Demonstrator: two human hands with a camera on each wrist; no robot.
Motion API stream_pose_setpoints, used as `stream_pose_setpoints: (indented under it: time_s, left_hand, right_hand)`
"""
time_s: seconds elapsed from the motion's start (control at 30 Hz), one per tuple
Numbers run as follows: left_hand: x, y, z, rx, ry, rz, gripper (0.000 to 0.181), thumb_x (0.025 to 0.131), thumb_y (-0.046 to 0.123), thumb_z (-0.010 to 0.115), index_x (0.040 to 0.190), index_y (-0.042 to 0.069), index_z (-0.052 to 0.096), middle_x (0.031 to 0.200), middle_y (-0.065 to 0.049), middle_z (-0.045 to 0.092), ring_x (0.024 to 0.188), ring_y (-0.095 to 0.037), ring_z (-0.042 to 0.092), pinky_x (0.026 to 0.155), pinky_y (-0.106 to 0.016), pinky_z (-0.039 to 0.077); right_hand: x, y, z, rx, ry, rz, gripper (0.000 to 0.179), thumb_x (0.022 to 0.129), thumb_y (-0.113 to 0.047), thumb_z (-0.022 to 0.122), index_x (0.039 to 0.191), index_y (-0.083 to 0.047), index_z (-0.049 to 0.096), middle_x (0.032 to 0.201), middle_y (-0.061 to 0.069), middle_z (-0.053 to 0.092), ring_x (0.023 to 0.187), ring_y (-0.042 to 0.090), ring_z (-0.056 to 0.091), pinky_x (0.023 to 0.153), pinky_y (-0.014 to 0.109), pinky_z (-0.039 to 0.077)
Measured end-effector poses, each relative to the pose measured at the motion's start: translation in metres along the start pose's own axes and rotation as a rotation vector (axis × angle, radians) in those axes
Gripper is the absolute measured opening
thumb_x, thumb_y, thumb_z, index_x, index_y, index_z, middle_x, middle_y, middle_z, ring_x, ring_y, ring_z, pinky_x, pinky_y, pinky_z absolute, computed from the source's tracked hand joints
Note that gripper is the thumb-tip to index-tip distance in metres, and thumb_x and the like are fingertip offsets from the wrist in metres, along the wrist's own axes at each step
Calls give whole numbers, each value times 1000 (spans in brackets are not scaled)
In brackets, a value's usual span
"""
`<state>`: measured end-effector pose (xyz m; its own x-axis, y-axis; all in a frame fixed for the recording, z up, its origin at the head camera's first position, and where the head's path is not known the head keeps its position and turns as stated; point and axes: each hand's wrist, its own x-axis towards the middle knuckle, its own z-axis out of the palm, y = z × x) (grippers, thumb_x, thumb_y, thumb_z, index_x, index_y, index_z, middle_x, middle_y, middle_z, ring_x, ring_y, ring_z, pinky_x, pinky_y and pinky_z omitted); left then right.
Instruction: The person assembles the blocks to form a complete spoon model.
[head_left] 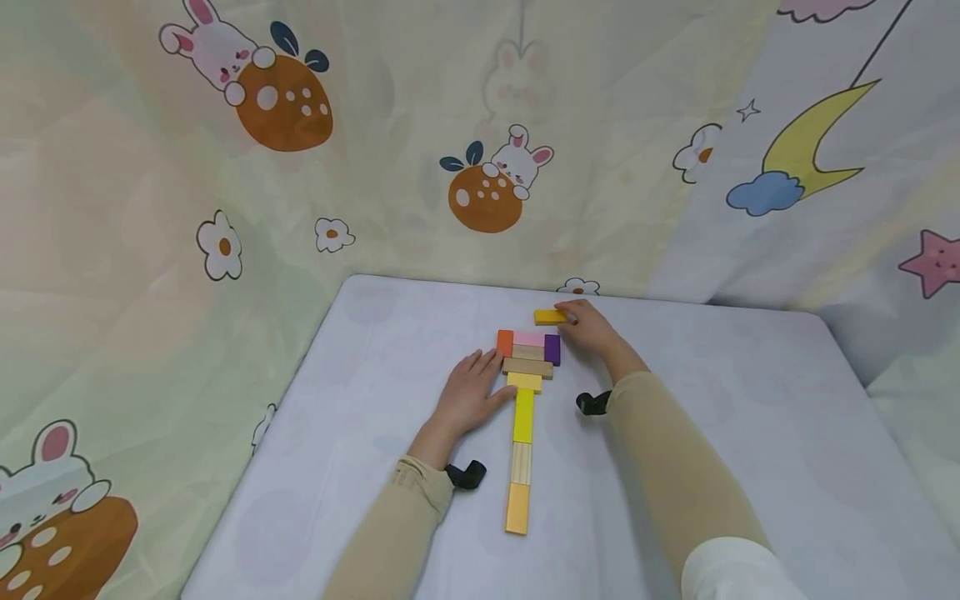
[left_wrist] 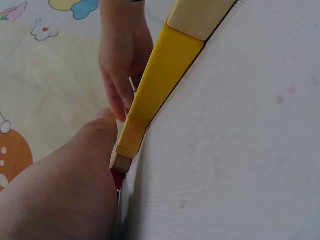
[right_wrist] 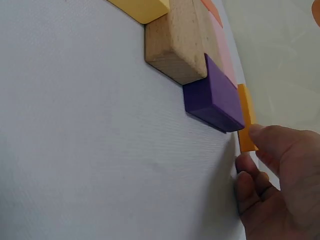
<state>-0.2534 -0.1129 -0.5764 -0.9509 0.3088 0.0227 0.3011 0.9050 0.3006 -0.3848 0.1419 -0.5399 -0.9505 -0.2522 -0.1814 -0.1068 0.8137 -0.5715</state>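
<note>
My right hand (head_left: 588, 329) pinches the end of an orange-yellow block (head_left: 549, 317) between thumb and fingers, just beyond the pink block (head_left: 528, 338). In the right wrist view this block (right_wrist: 246, 117) appears behind the purple block (right_wrist: 215, 97). My left hand (head_left: 468, 392) rests on the table with its fingers extended, fingertips right at the orange block (head_left: 505, 343). Its thumb reaches toward the joint between a pale yellow block (head_left: 524, 382) and a bright yellow block (head_left: 523, 415). Wooden blocks (head_left: 528, 367) lie crosswise between the orange and purple ones.
The row runs toward the near side with a plain wood block (head_left: 521, 463) and a light orange block (head_left: 517, 509). All lie on a white-covered table (head_left: 315, 467). A printed fabric backdrop (head_left: 405, 167) rises behind its far edge.
</note>
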Motion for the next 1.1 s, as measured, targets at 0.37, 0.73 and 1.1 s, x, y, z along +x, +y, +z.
stream_pose_setpoints:
  time_s: [0.37, 0.73, 1.1]
  left_hand:
    - [2, 0, 1, 5, 5, 9, 78, 97, 66, 40, 157, 18, 28, 163, 0, 28, 152, -26, 22, 126, -44, 19]
    - [1, -2, 1, 40, -12, 2, 86, 92, 71, 44, 157, 19, 27, 163, 0, 29, 152, -27, 23, 125, -44, 20]
    - [2, -2, 1, 51, -8, 15, 86, 92, 72, 44, 157, 18, 28, 163, -1, 29, 151, -27, 24, 125, -44, 20]
  right_hand:
    - [0, -1, 8, 67, 108, 89, 39, 101, -23, 57, 138, -14, 56, 143, 12, 50, 126, 32, 49, 113, 51, 40]
    - [-2, -9, 13, 141, 121, 77, 37, 99, -27, 59, 134, -15, 59, 138, 10, 55, 117, 30, 54, 106, 49, 47]
    - [-4, -26, 17, 143, 40, 34, 35, 99, -32, 61, 131, -17, 61, 138, 9, 54, 116, 30, 53, 106, 48, 47]
